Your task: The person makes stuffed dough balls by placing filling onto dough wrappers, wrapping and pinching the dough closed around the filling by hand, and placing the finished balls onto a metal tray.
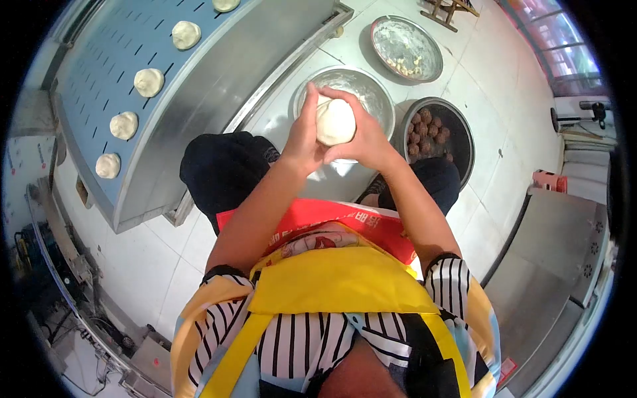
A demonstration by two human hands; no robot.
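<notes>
In the head view, shows white Chinese characters on a red apron (395, 242) over the lap, too small and creased to read with certainty. Wears a yellow bib (345, 278) above it. Cannot read the small red-and-white label (507, 367) at the lower right either.

Reaches both bare forearms forward from striped sleeves (449, 285), converging in front of the body, between knees spread apart in dark trousers (219, 172).

Cups the left hand (305, 140) and right hand (365, 136) around a pale, smooth dough ball (336, 123), with fingers curved along opposite sides and palms turned inward. Grasps it with both, neither clenched into fists nor released. Holds it over a metal basin (377, 93); cannot judge the height.

On the tiled floor (488, 109), just beyond to the right, shows a second basin (432, 50) with floury residue and small pale scraps, and a dark bowl (467, 149) of round brown balls (424, 129). To the left, shows five dough rounds (148, 82) in a row on a blue slotted conveyor belt (106, 73), spaced apart.
</notes>
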